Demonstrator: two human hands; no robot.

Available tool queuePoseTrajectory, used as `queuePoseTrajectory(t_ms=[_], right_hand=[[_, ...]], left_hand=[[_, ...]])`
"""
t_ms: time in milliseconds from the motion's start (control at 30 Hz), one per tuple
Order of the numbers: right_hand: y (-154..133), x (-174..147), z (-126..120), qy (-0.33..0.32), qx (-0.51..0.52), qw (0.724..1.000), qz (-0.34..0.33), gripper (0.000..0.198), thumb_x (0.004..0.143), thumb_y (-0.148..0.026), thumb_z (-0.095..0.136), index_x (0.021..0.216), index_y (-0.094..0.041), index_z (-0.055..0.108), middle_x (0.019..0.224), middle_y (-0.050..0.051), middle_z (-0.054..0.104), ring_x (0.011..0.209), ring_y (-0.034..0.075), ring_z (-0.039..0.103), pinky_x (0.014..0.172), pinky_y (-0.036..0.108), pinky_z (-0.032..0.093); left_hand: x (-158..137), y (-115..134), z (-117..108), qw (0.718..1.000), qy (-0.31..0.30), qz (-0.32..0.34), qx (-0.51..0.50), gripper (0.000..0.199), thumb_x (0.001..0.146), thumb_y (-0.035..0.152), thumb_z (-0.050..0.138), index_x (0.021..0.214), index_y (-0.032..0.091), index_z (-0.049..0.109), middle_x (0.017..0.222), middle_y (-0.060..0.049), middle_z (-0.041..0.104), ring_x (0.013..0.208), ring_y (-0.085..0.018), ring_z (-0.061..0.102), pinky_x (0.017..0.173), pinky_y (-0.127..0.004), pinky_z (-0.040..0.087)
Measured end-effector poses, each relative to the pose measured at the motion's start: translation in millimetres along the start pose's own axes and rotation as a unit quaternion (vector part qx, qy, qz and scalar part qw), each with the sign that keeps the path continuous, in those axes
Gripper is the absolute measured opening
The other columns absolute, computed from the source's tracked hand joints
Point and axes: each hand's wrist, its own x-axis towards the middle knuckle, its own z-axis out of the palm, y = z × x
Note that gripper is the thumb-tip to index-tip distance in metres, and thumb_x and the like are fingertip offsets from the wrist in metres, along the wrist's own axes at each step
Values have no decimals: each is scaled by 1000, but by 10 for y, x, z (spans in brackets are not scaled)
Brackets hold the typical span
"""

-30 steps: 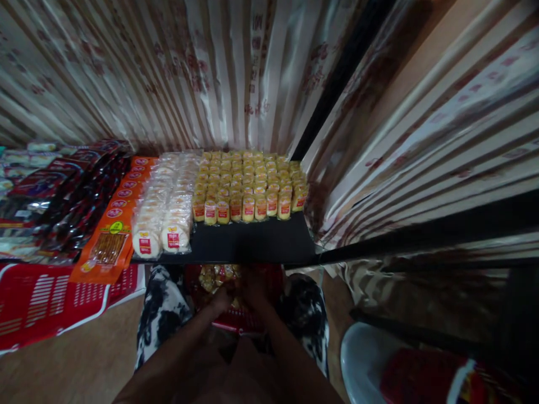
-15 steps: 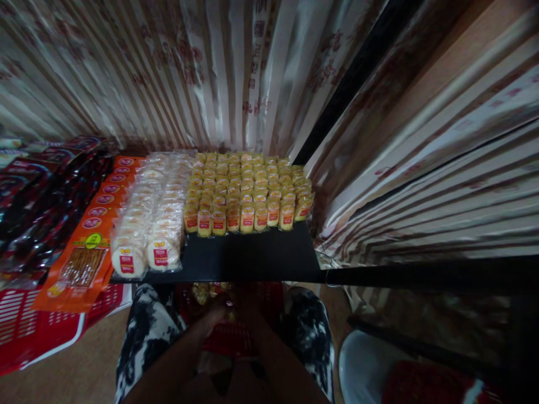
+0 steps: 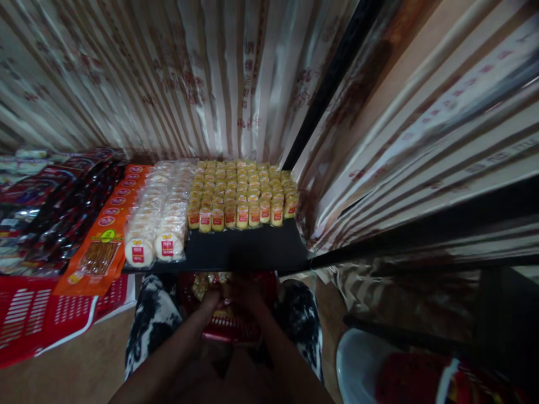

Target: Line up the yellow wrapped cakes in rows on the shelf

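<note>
Packets in shiny yellow wrapping (image 3: pixel 200 288) lay in a deep red plastic basket (image 3: pixel 229 335), between the person's knees and just below the front edge of a black flat shelf (image 3: pixel 252 247). The bare left hand (image 3: pixel 214 297) and the bare right hand (image 3: pixel 242 294) were close together inside the basket, over the packets. It was too dim there to tell how far the fingers were closed or whether either hand held anything. Patterned black-and-white trousers (image 3: pixel 151 311) showed on both sides.

On the shelf, small yellow wrapped cakes (image 3: pixel 236 193) stood upright in tight rows. To their left ran two rows of round white cakes in clear plastic (image 3: pixel 158 221), then a flat orange packet (image 3: pixel 99 241) overhanging the edge, then glossy dark packs (image 3: pixel 80 196). A striped cream-and-brown curtain (image 3: pixel 168 73) hung behind.
</note>
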Motion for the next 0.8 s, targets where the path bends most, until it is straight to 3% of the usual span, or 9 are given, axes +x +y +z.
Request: queuePoseTrajectory(t_ms=[200,400,567,667,800], right_hand=[[63,-200,-210,4,82,997,2,28,73,-12,44,74,-17,71,83,7,72,79,19,65,72,26,46],[131,-398,-317,49,157,986,9,29,76,-20,43,83,-15,70,86,6,71,79,18,65,71,27,48],[76,-520,-400,91,193,977,4,31,77,-23,42,91,-14,68,93,8,70,88,19,64,81,31,48],[-6,-609,-507,131,232,963,-34,32,78,-23,41,97,-16,66,100,7,68,93,18,62,85,30,46],[-108,-716,-727,227,231,944,-63,29,81,-26,39,93,-19,65,92,6,68,87,18,62,82,32,48]], left_hand=[[-229,61,-1,997,-26,19,-68,18,72,9,54,89,15,53,58,5,55,51,-7,55,60,-21,50],[-515,175,-8,992,-46,54,-100,22,74,10,53,95,15,49,69,3,57,53,-7,56,56,-19,47],[-705,334,48,987,-51,154,-7,17,75,18,54,92,16,50,62,6,51,46,-6,48,50,-19,41],[-832,480,84,953,-22,277,121,15,73,18,53,88,16,55,72,1,56,60,-10,55,59,-23,45],[-1041,724,166,869,45,425,251,22,71,16,53,92,18,59,90,-3,58,83,-15,57,77,-28,45]])
